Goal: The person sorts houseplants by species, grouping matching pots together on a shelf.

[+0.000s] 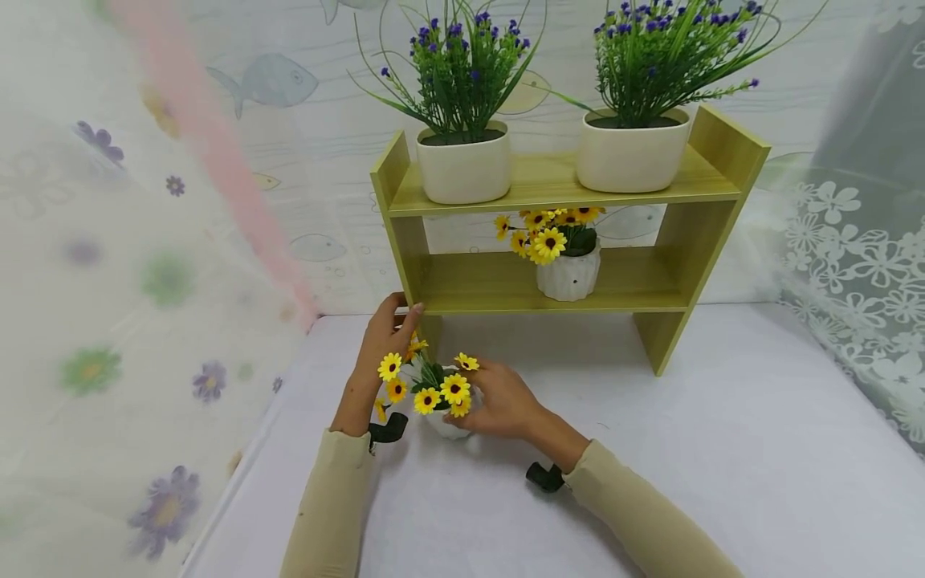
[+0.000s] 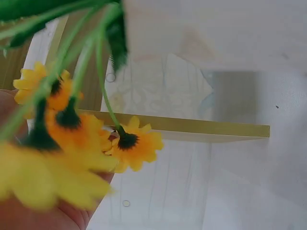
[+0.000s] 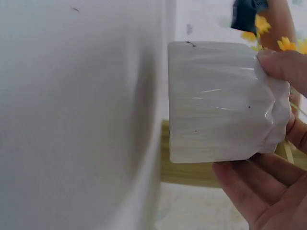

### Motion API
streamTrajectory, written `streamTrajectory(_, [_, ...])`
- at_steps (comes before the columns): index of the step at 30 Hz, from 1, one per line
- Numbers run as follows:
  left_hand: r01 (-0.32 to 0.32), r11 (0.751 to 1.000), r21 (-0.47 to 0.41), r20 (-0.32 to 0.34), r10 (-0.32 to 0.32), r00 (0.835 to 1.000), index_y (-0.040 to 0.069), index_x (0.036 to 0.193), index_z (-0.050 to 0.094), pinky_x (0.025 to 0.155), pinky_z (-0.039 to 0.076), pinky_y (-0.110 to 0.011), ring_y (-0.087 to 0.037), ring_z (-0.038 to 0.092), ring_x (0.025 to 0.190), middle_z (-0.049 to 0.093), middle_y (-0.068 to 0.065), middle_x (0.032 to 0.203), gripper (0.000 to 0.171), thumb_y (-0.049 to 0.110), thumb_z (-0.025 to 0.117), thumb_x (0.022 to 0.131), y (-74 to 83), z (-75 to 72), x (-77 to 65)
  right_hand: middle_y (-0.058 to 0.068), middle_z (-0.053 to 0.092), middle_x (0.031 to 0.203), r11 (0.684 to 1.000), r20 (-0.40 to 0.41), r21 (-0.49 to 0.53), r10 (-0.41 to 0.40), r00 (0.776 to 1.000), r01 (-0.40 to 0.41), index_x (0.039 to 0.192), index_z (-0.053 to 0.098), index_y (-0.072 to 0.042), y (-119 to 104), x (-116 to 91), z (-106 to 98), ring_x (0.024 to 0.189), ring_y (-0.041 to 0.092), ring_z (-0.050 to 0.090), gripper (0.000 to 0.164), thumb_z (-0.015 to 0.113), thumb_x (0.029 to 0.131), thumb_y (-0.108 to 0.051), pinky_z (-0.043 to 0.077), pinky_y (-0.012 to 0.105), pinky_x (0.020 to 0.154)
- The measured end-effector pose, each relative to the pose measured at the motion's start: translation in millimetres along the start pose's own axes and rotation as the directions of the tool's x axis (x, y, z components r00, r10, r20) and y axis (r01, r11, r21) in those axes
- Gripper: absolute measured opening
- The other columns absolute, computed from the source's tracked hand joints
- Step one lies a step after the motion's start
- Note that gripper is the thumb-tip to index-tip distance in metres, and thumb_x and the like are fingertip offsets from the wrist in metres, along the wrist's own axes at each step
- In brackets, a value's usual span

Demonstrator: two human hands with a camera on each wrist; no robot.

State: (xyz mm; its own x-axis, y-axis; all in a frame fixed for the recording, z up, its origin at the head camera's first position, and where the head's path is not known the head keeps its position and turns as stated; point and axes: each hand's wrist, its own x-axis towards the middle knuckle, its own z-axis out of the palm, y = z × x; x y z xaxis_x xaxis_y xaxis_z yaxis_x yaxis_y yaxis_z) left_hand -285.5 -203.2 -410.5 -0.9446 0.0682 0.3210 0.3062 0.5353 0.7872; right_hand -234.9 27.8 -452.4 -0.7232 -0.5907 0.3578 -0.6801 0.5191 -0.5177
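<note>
My right hand (image 1: 506,404) grips a small white ribbed flowerpot (image 3: 211,103) near its rim, thumb on one side and fingers on the other. In the right wrist view the pot's base is slightly apart from the white table surface. Yellow artificial flowers (image 1: 455,390) grow from the pot and spread toward my left wrist. At the lower left of a wooden shelf (image 1: 480,287), my left hand (image 1: 377,347) holds the side panel, its thumb at the front edge. Flowers hide much of that hand in the left wrist view.
On the top board stand two cream planters (image 1: 465,170) with purple flowers. Another white pot (image 1: 568,277) of yellow flowers sits on the middle board. Patterned curtain (image 1: 166,281) hangs at the left; lace fabric (image 1: 860,273) is at the right.
</note>
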Motion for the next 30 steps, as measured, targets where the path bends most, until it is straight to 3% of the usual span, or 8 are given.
streamTrajectory(10, [-0.009,1.0,-0.007,0.02,0.009,1.0,0.004,0.155,0.044,0.106,0.055,-0.055,-0.04,0.063,0.132,0.054,-0.017,0.15,0.062,0.048,0.049,0.112,-2.5,1.3,-0.3,0.006,0.067,0.141,0.991,-0.055,0.118,-0.051,0.997,0.058,0.144,0.066,-0.009,7,-3,-38,0.129,0.027,0.065,0.075,0.093,0.081,-0.041,0.054,0.053,0.108])
streamTrajectory(16, [0.028,0.999,0.028,0.029,-0.029,0.999,0.008,0.155,0.043,0.106,0.056,-0.055,-0.037,0.063,0.131,0.055,-0.014,0.149,0.064,0.051,0.053,0.11,-0.5,-0.3,0.8,0.008,0.069,0.136,0.97,-0.133,0.183,-0.134,0.982,0.158,0.145,0.061,-0.006,1,0,-63,0.124,0.025,0.067,0.077,0.094,0.081,-0.034,0.057,0.051,0.104])
streamTrajectory(19, [0.031,0.998,0.057,0.018,-0.032,0.999,0.007,0.154,0.045,0.109,0.053,-0.057,-0.038,0.061,0.131,0.055,-0.015,0.148,0.061,0.046,0.058,0.108,-3.1,-1.0,2.7,0.006,0.07,0.134,0.957,-0.177,0.206,-0.167,0.97,0.202,0.144,0.062,-0.007,0,3,-74,0.122,0.021,0.067,0.074,0.095,0.081,-0.029,0.057,0.048,0.103])
streamTrajectory(26, [-0.048,0.996,0.076,0.02,0.047,0.999,0.0,0.154,0.044,0.108,0.054,-0.055,-0.043,0.062,0.131,0.052,-0.022,0.15,0.051,0.022,0.059,0.11,-4.3,-1.9,1.9,0.001,0.071,0.133,0.928,-0.279,0.281,-0.167,0.946,0.246,0.136,0.068,-0.011,-1,12,-91,0.124,0.018,0.066,0.064,0.096,0.08,-0.021,0.056,0.045,0.104])
streamTrajectory(30, [-0.004,0.996,0.087,0.013,0.003,1.0,0.002,0.154,0.044,0.103,0.057,-0.053,-0.042,0.062,0.13,0.053,-0.021,0.15,0.049,0.021,0.057,0.11,-1.8,-1.4,2.3,-0.001,0.075,0.123,0.923,-0.301,0.282,-0.172,0.938,0.26,0.128,0.073,-0.013,-4,17,-102,0.116,0.017,0.07,0.054,0.096,0.08,-0.02,0.06,0.04,0.097])
